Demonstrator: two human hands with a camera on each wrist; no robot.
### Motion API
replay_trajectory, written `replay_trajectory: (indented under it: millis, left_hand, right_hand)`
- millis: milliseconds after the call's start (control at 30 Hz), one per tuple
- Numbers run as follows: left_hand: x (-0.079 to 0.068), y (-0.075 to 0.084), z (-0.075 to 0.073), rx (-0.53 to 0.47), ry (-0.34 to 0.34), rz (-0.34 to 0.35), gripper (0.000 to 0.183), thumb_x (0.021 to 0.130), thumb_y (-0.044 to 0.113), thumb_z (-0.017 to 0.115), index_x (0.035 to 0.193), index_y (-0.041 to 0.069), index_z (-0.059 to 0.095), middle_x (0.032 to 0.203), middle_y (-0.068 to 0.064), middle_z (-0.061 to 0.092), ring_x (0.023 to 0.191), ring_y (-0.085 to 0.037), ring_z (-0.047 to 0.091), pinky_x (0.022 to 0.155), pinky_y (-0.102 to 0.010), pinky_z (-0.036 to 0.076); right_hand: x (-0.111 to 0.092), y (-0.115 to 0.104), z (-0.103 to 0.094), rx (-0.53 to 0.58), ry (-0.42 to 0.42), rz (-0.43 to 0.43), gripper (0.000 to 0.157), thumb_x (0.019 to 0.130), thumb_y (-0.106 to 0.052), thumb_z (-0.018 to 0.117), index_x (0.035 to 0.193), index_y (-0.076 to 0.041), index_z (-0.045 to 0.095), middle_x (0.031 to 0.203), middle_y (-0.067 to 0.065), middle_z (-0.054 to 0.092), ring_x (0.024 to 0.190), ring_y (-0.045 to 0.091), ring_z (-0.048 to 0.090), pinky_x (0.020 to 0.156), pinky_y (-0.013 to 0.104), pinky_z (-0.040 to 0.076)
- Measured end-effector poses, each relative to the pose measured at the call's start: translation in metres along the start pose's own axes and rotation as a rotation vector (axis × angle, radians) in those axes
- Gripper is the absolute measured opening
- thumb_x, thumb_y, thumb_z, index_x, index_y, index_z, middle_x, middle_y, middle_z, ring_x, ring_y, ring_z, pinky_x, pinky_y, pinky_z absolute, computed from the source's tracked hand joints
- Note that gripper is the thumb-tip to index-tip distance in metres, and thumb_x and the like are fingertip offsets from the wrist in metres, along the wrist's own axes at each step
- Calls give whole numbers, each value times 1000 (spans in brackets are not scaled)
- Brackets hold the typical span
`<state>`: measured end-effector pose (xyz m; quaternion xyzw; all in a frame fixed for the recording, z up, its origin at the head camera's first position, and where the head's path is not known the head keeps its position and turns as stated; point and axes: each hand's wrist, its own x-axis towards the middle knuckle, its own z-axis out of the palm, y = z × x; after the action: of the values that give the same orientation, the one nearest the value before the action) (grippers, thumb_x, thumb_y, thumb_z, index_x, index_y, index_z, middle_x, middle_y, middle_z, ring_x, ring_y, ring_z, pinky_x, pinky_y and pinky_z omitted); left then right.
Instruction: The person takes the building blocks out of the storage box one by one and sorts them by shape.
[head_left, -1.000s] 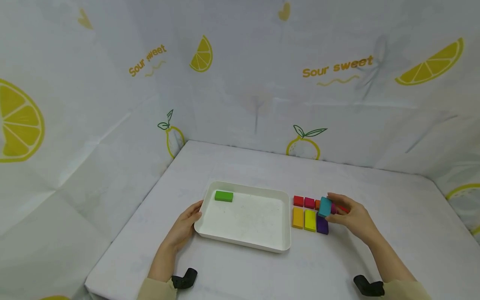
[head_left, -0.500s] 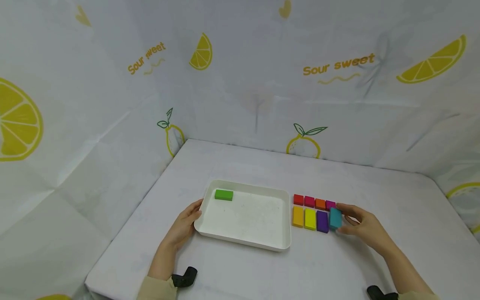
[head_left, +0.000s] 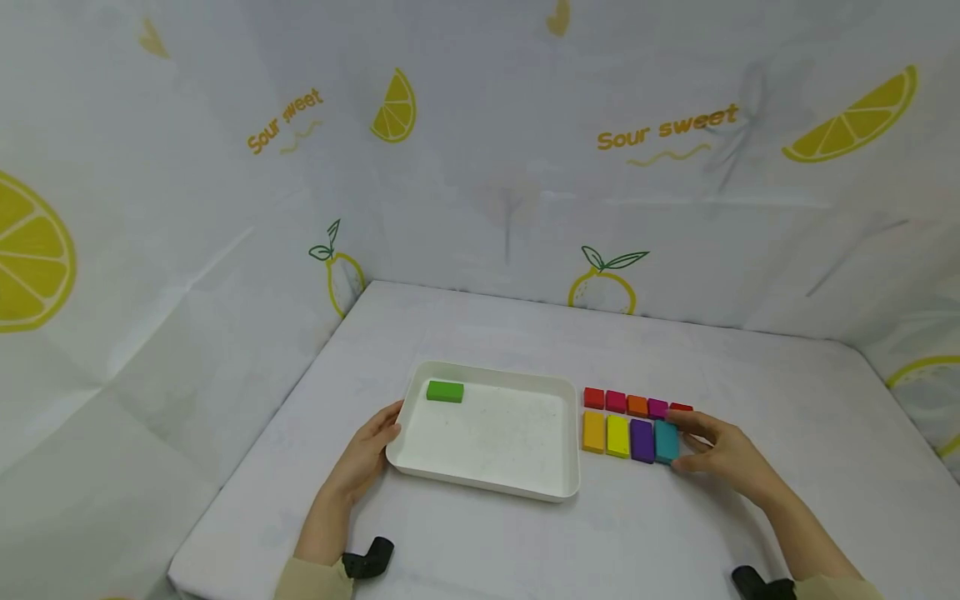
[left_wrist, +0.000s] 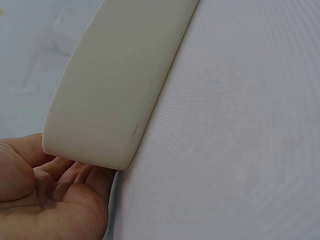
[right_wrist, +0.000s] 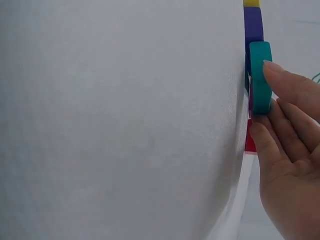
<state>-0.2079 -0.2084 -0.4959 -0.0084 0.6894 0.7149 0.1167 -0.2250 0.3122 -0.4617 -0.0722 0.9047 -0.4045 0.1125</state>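
Observation:
A white tray [head_left: 487, 488] sits mid-table with one green block [head_left: 445, 391] in its far left corner. My left hand [head_left: 366, 454] cups the tray's near left corner [left_wrist: 115, 90], and the left hand [left_wrist: 55, 200] has its fingers curled under the rim. Right of the tray lie two rows of coloured blocks. The near row holds an orange-yellow block [head_left: 593, 432], a yellow block [head_left: 617, 436], a purple block [head_left: 642, 440] and a teal block [head_left: 665, 441]. My right hand [head_left: 716, 452] touches the teal block [right_wrist: 260, 75] with straight fingers [right_wrist: 290, 85] along its right side.
A far row of small blocks runs from a red block [head_left: 594, 397] through pink and orange ones to another red block [head_left: 681, 408], partly behind my right hand. White lemon-print sheets wall the table on three sides. Black wrist mounts show at the bottom edge.
The right hand brought the teal block down from above the purple block, laid it to the right of it and slid it flush into the row. The left hand stayed on the tray.

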Motion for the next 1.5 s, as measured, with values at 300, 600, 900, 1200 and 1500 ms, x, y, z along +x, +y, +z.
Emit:
replay_trajectory:
  millis: [300,600,900,1200,1500]
  left_hand:
    - [0,-1,-1,4,-4,5,51,107,14,38,156,8,25,165,-14,23,152,-27,21,123,-44,21]
    - [0,-1,0,-3,-5,4,51,107,12,35,156,6,23,165,-16,22,153,-29,20,124,-47,19]
    - [-1,0,0,-10,-5,4,51,107,11,34,156,6,22,165,-16,21,154,-31,18,125,-49,17]
    - [-1,-1,0,-12,-7,-3,51,107,12,35,156,7,22,165,-16,20,154,-31,17,125,-49,17]
    - [-1,0,0,-3,-7,-4,52,107,13,37,156,7,23,165,-15,21,153,-28,18,124,-47,19]
  right_hand:
    - [1,1,0,-20,2,-34,73,79,-21,81,142,-3,50,149,27,45,135,45,45,90,11,52]
    - [1,3,1,2,0,-37,76,77,-20,82,142,0,48,149,28,45,136,39,46,90,7,50]
    - [2,5,1,4,-5,-37,77,77,-18,82,142,2,48,148,29,45,136,51,40,89,8,51]
    - [0,0,-2,1,7,-50,75,79,-20,81,143,1,47,147,27,47,136,49,40,89,6,50]
    - [2,-33,-10,13,26,-83,65,91,-28,71,146,-8,45,150,20,49,135,43,47,90,10,51]
